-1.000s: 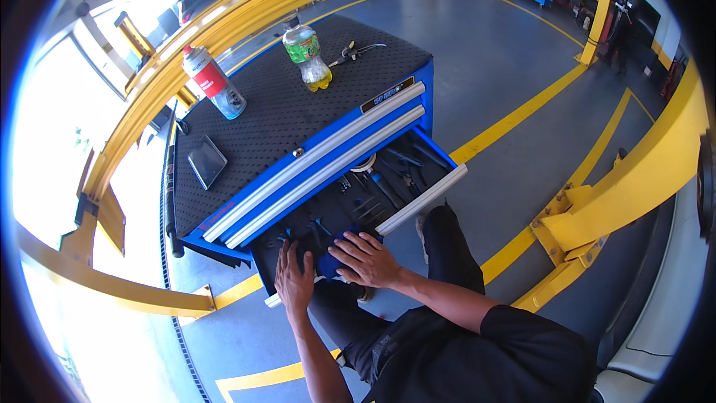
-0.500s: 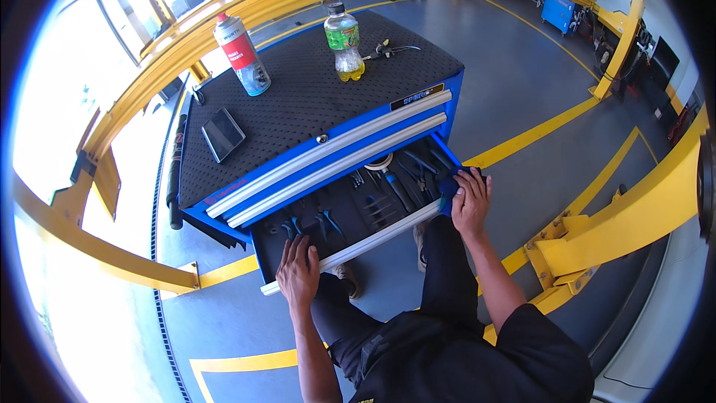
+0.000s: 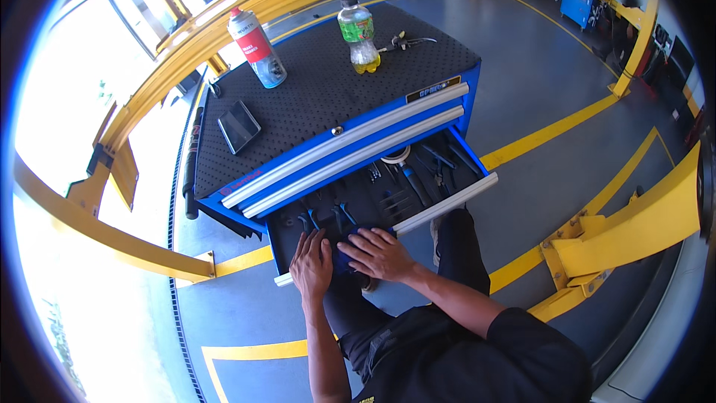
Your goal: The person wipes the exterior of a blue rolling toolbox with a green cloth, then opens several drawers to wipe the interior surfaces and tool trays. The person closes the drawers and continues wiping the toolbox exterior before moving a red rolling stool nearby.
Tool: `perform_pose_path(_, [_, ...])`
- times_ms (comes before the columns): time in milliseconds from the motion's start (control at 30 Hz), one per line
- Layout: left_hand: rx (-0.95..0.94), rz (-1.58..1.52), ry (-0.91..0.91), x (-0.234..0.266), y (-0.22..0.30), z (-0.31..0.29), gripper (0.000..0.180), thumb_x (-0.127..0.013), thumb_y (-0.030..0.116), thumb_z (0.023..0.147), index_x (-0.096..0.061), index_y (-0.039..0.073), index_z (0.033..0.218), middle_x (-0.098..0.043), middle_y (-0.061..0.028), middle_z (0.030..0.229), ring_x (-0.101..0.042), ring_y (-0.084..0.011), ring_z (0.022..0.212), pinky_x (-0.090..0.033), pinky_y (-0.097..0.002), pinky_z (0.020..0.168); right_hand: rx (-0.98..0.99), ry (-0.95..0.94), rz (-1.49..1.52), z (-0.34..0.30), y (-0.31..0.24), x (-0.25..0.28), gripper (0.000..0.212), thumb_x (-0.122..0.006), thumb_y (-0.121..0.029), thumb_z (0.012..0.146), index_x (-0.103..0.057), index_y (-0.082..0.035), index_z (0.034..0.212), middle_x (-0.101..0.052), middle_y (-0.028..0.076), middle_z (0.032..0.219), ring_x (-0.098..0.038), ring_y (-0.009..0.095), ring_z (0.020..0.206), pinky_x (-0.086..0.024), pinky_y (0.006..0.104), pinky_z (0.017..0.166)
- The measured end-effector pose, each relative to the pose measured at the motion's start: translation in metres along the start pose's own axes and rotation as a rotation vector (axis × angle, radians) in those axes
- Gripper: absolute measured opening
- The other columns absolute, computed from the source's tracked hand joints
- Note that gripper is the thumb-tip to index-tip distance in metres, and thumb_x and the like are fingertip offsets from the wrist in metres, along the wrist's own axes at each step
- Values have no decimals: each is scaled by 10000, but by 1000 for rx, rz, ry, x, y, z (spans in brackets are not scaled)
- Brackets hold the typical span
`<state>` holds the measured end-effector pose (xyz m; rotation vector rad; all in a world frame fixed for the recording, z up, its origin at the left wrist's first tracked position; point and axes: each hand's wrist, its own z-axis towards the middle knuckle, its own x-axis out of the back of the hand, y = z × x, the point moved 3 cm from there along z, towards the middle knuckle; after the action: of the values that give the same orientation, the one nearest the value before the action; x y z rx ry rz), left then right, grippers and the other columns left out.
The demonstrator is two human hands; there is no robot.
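A drawer of the blue tool chest (image 3: 350,116) stands pulled out, its silver front rail (image 3: 455,201) facing me. My left hand (image 3: 312,265) rests over the rail near its left end, fingers stretched out and holding nothing. Beside it, my right hand (image 3: 382,254) presses a dark blue cloth (image 3: 343,255) against the drawer front; the palm covers part of the cloth. Blue-handled pliers (image 3: 344,215) lie in the drawer just beyond my fingers. Farther right in the drawer are a blue-handled tool (image 3: 415,185) and more pliers (image 3: 441,172).
On the chest's black mat stand a spray can (image 3: 257,48) and a plastic bottle (image 3: 359,33); a phone (image 3: 239,127) and a small plier-like tool (image 3: 406,42) lie there. Yellow lift arms (image 3: 619,235) flank the chest. A person (image 3: 625,22) is at the far right.
My right hand has slid left along the rail with the cloth, from the right end to beside my left hand. The left hand stays near the left end. The view has shifted slightly.
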<state>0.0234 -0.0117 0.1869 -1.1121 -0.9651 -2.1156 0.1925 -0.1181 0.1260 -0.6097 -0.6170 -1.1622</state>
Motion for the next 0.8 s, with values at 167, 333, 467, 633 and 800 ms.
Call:
perform_pose_path(167, [-26,17,-22,-9,-5,-5,348,-578,307,1119,-789,103,1307,-779,-141,1337,-667,-399,1370,-542,-488,1119,-160,41,-53,-41,80,37,390,-584,-374,1091,-706,-172,1400,-694,89,1361,-607,299,1365,-381,509,1217])
perform_pose_path(333, [-24,50,0,-1,-8,-9,370,-557,330,1135,-793,101,1305,-777,-149,1339,-669,-399,1369,-540,-489,1124,-369,303,-150,-80,178,101,333,-465,-309,1137,-715,-108,1229,-696,106,1349,-574,331,1425,-340,533,1240])
perform_pose_path(467, [-36,58,-11,-10,1,-1,369,-556,339,1136,-794,107,1297,-781,-135,1334,-674,-391,1362,-543,-494,1121,-532,446,-298,-97,207,118,364,-391,-279,1173,-688,-70,1198,-692,130,1371,-544,383,1465,-294,584,1263])
perform_pose_path(633, [-17,53,-12,-8,1,0,371,-554,349,1138,-794,110,1290,-783,-132,1327,-673,-389,1364,-545,-495,1116,-525,281,-123,-67,129,69,325,-511,-245,1122,-665,-57,1338,-612,144,1527,-439,391,1571,-232,635,1296])
perform_pose_path(800, [-26,41,-15,-8,-8,-2,367,-555,346,1137,-794,112,1288,-780,-132,1331,-672,-388,1365,-546,-494,1110,-194,82,-58,-48,60,31,481,-638,-301,1095,-610,-156,1552,-582,78,1612,-431,253,1598,-236,514,1335])
